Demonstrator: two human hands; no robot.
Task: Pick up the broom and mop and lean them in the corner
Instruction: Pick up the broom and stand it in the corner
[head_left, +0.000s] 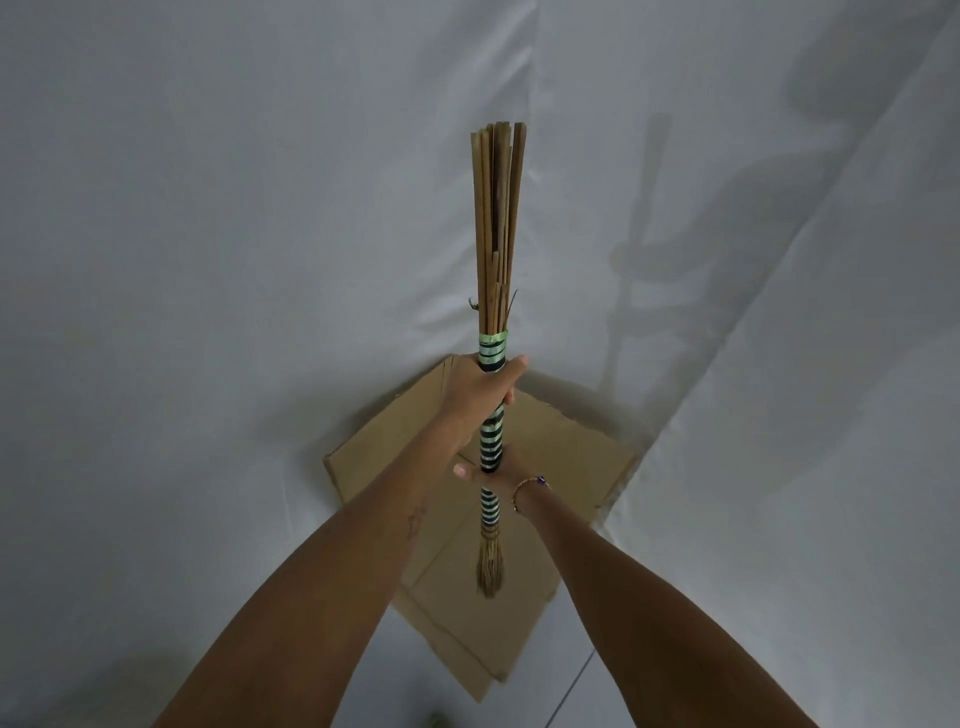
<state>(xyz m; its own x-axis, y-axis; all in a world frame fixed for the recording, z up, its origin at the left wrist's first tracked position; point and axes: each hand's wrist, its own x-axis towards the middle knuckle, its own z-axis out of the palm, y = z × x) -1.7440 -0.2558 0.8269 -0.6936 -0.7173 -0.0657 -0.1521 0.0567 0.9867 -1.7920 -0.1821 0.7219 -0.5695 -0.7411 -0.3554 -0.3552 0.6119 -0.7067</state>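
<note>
Holding the broom (492, 332) upright in front of the corner where two white walls (208, 208) meet.

The left hand (480, 395) has its fingers wrapped tight around the green-and-black striped handle just below the stiff sticks, and the right hand (493, 475), with a bracelet (524, 491) at the wrist, has its fingers closed on the handle lower down. The frayed lower end hangs over flattened cardboard (561, 457) lying on the floor in that corner.
</note>
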